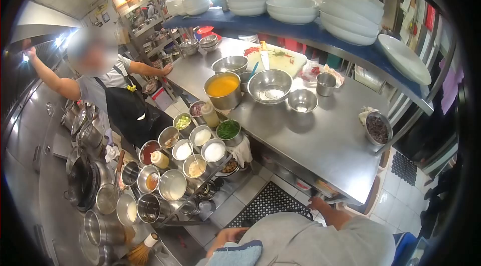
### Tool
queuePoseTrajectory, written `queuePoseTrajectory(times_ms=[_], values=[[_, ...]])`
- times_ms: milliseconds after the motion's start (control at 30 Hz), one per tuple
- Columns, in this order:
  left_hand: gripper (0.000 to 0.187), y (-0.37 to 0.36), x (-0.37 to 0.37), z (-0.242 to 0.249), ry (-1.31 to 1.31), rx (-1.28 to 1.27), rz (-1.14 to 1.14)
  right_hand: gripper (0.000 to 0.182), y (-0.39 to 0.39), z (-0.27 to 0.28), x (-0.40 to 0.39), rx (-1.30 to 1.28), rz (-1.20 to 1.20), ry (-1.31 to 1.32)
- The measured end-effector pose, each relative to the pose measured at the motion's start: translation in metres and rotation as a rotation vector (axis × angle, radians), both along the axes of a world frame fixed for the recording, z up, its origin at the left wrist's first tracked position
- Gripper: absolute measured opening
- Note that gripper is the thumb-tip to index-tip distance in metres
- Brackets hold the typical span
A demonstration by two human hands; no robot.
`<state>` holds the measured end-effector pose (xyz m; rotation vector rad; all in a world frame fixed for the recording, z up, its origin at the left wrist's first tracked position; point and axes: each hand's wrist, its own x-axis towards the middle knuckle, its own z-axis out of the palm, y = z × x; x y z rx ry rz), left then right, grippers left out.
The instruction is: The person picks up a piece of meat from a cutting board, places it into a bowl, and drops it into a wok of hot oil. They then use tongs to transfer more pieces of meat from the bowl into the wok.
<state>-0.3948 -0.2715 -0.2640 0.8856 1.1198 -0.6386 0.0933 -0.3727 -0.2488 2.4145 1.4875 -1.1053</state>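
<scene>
Left hand: your left hand point(229, 237) sits low against the front of your pale grey cloth shirt point(310, 241), beside a folded light-blue towel with a textured surface point(235, 254). The fingers are partly hidden; whether they grip the towel or only lie next to it cannot be told.

Towel handling: expect it to be light, soft and limp, with no risk of breakage. Take hold at the thick folded edge nearest your fingers, so that the layers stay together.

Right hand: your right hand point(316, 203) is low, near the front edge of the stainless-steel worktable point(320, 141). Its finger position is too small to read; you cannot confirm a grip.

Nearby item: a small white-and-red carton point(302, 185) lies beneath the tabletop, near this hand. It is probably light and easily dented; hold it by opposite sides with modest pressure. Treat the table edge as stiff and possibly slippery.
</scene>
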Motion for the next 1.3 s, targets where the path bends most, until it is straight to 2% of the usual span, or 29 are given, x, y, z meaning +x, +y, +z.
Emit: queuePoseTrajectory(times_ms=[133,267,300,333,367,400,433,500,567,600,633,667,700,733,767,833,900,933,1033,1067,1100,1133,1200,1233,1267,1300], values=[[0.077,0.06,0.016,0.02,-0.034,-0.251,-0.067,0.039,-0.026,-0.043,0.044,-0.033,-0.174,0.103],[0.096,0.07,0.07,0.06,0.152,-0.184,0.024,0.029,-0.064,-0.093,0.059,0.062,-0.193,0.08],[0.101,0.063,0.107,0.129,0.172,-0.035,-0.06,0.028,-0.076,-0.121,0.054,0.171,-0.166,0.026],[0.1,0.067,0.096,0.013,0.096,-0.047,-0.065,0.027,-0.087,-0.166,0.047,0.379,-0.208,-0.103],[0.095,0.055,0.134,0.101,0.134,0.118,-0.094,0.027,-0.087,-0.134,0.033,0.202,-0.213,0.069],[0.092,0.06,0.134,0.063,0.015,0.338,-0.293,0.027,-0.089,-0.109,0.02,0.002,-0.223,0.231],[0.09,0.056,0.131,0.051,-0.011,0.382,-0.351,0.027,-0.084,-0.055,0.002,-0.199,-0.227,0.361],[0.088,0.061,0.13,0.034,-0.011,0.263,-0.377,0.027,-0.131,-0.065,-0.032,0.247,-0.502,0.797],[0.086,0.082,0.134,0.025,0.003,0.096,-0.44,0.026,-0.112,-0.068,-0.048,0.204,-1.078,1.069],[0.086,0.094,0.135,0.015,0.018,-0.011,-0.497,0.025,-0.1,-0.064,-0.035,0.166,-0.407,0.665],[0.085,0.106,0.145,0.01,0.026,-0.106,-0.558,0.025,-0.086,-0.054,-0.023,0.232,0.159,0.14],[0.084,0.118,0.154,-0.002,0.022,-0.202,-0.632,0.026,-0.064,-0.054,-0.017,-0.095,0.275,0.053],[0.084,0.127,0.165,-0.008,0.0,-0.238,-0.694,0.033,-0.074,-0.044,-0.01,0.241,0.258,0.015],[0.073,0.137,0.181,0.008,-0.134,-0.15,-0.723,0.034,-0.054,-0.02,0.0,0.302,0.096,0.122],[0.062,0.146,0.203,0.047,-0.296,0.045,-0.709,0.036,-0.027,0.031,0.002,0.319,-0.174,0.323],[0.045,0.161,0.247,0.113,-0.554,0.384,-0.586,0.038,0.01,0.116,-0.003,0.396,-0.523,0.574],[0.035,0.172,0.283,0.161,-0.76,0.566,-0.372,0.035,0.037,0.157,-0.006,0.427,-0.596,0.565],[0.034,0.178,0.297,0.203,-0.794,0.707,-0.367,0.033,0.045,0.173,-0.004,0.446,-0.634,0.555],[0.035,0.211,0.322,0.249,-0.959,0.941,-0.285,0.03,0.063,0.22,0.001,0.623,-0.472,0.397],[0.035,0.23,0.328,0.262,-0.886,1.007,-0.341,0.029,0.069,0.257,0.001,0.6,-0.417,0.317],[0.032,0.249,0.332,0.263,-0.834,1.094,-0.347,0.026,0.066,0.235,0.025,0.675,-0.588,0.469],[0.031,0.276,0.339,0.248,-0.889,1.19,-0.335,0.021,0.064,0.223,0.053,0.721,-0.549,0.316],[0.028,0.307,0.346,0.257,-0.758,1.358,-0.317,0.017,0.053,0.218,0.102,0.815,-0.697,0.239],[0.025,0.321,0.35,0.24,-0.77,1.456,-0.239,0.021,0.047,0.22,0.117,0.86,-0.823,0.125],[0.022,0.329,0.352,0.217,-0.781,1.544,-0.161,0.024,0.039,0.215,0.133,0.872,-0.851,-0.1],[0.021,0.329,0.35,0.204,-0.706,1.579,-0.12,0.027,0.031,0.204,0.134,1.037,-0.769,-0.543]])
